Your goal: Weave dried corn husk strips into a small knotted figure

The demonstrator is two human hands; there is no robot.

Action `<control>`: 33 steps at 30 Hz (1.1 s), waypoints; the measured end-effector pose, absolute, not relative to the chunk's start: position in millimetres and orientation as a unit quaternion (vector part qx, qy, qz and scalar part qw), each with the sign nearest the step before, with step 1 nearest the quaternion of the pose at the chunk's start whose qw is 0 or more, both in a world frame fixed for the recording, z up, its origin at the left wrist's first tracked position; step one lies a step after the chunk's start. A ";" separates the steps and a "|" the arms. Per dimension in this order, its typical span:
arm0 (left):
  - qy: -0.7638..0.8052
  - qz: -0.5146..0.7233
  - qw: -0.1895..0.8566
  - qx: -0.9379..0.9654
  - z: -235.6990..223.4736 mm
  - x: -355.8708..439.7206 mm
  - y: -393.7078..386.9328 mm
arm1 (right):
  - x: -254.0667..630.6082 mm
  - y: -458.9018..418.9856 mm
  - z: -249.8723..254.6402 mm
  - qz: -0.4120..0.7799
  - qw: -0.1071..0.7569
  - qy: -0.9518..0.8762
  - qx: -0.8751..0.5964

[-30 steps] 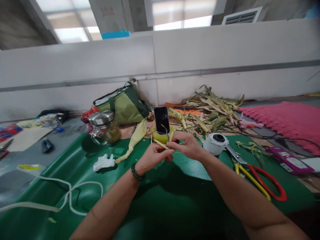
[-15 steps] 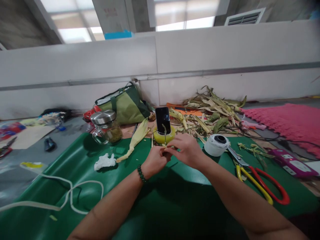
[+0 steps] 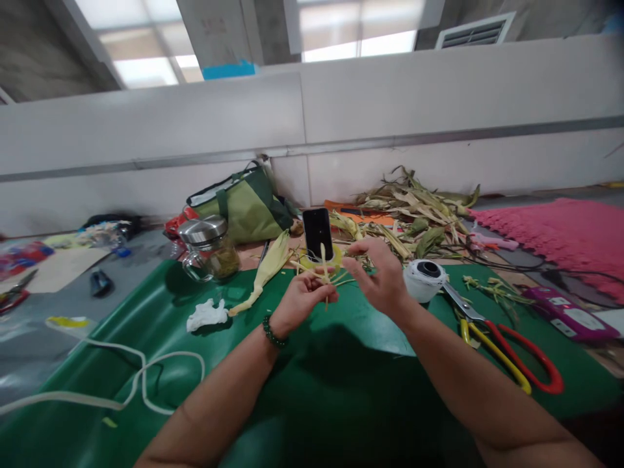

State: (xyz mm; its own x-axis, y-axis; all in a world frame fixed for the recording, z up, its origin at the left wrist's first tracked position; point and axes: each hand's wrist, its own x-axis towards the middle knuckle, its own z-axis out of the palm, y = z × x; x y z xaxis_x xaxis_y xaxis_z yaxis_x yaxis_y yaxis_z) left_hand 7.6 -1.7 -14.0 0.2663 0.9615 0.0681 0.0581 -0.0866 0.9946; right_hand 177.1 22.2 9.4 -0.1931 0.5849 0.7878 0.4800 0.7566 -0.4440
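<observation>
Pinched between the thumb and fingers of my left hand (image 3: 303,300) are thin pale corn husk strips (image 3: 324,260), splayed out in several directions. My right hand (image 3: 380,276) is lifted just to the right of them, thumb and fingers apart, with nothing visible in its grasp. Behind the hands a phone (image 3: 318,231) stands upright in a yellow tape roll (image 3: 336,260). To the left lies a pale corn husk (image 3: 266,276) beside a crumpled white tissue (image 3: 207,315). A white tape roll (image 3: 420,286) sits right of my right hand.
Large scissors (image 3: 507,344) with red and yellow handles lie at the right, near a purple device (image 3: 570,315). A heap of dried husks (image 3: 414,205) rests at the back. A glass jar (image 3: 214,253) and green bag (image 3: 248,208) stand back left; a white cord (image 3: 141,370) loops across the green mat (image 3: 312,403).
The hands were together at the husk strips; my right hand has moved off to the right and its fingers have spread. My left hand keeps the strips, which now show more clearly.
</observation>
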 end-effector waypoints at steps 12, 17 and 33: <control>0.386 0.406 0.594 0.577 -9.2 1.5 -3.4 | 201.8 46.5 9.1 0.420 0.259 -0.803 -0.334; 0.381 0.422 0.590 0.574 -7.4 -0.4 -4.5 | 210.0 46.8 14.3 0.365 0.230 -0.827 -0.359; 0.387 0.392 0.571 0.609 -3.2 7.7 -14.3 | 182.6 46.6 -6.1 0.626 0.309 -0.652 -0.294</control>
State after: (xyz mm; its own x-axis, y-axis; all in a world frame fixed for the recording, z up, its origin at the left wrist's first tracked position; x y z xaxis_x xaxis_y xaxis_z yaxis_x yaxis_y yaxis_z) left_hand 7.7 -14.3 -3.2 0.3927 0.9190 0.0349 0.0243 -0.0483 0.9985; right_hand 182.6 46.6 -6.1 -0.6352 0.7716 0.0349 -0.0031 0.0426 -0.9991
